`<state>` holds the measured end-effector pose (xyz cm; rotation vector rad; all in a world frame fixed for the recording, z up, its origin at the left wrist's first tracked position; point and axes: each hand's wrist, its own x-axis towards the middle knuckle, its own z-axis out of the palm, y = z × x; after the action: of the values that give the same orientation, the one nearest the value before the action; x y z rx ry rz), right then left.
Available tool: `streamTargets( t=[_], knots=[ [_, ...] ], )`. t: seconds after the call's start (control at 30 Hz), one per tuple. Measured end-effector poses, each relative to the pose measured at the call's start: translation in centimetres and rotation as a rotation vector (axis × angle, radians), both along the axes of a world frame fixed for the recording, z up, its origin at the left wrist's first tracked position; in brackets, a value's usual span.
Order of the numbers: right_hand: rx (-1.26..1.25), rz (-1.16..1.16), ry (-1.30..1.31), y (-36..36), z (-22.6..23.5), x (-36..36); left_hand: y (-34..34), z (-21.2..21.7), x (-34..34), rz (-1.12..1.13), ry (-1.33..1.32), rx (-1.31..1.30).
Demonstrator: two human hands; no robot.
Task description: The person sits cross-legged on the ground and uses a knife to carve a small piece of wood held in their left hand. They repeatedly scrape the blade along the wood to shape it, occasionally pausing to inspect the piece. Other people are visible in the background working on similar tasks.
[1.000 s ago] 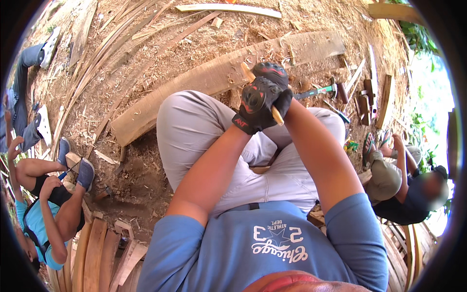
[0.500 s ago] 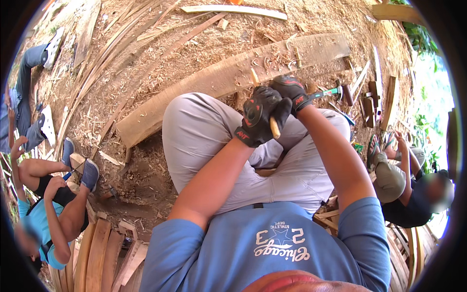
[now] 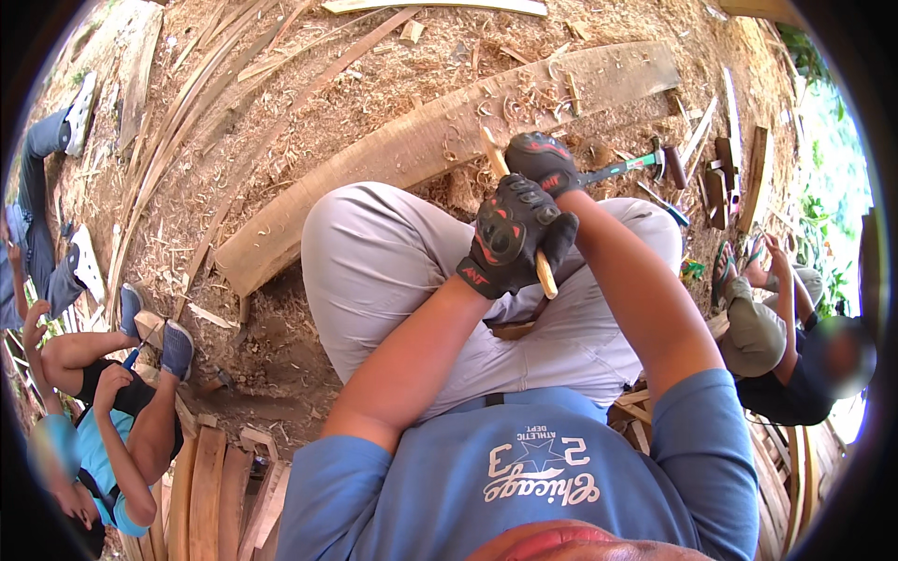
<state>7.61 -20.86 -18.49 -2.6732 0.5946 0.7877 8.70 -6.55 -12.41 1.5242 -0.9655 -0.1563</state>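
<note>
Both hands, left (image 3: 510,238) and right (image 3: 543,161) in black padded gloves, close tight around a pale wooden tool handle (image 3: 545,276) at frame centre, above the long curved wooden plank (image 3: 393,154). A glancing stroke could likely strike the grey-trousered knee (image 3: 374,252).

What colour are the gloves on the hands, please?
Black gloves with red accents, seen in the head view.

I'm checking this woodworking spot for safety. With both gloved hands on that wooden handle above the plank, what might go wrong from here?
1. The wooden handle is gripped by the left hand and right hand directly over the person's knees; a slip could bring the tool onto the legs.
2. Curled shavings litter the long plank, so the tool may skid.
3. A seated person's bare foot and a loose hammer lie nearby, within range of flying chips.
</note>
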Motion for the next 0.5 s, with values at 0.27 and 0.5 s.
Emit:
streamTargets(
  t=[0.27, 0.5],
  knots=[
    [0.198, 0.168, -0.055, -0.8, -0.6, -1.7, 0.6, -0.2, 0.8, -0.050, -0.017, 0.056],
    [0.042, 0.182, -0.131, 0.1, -0.8, -2.2, 0.7, 0.0, 0.4, -0.026, 0.036, 0.053]
  ],
)
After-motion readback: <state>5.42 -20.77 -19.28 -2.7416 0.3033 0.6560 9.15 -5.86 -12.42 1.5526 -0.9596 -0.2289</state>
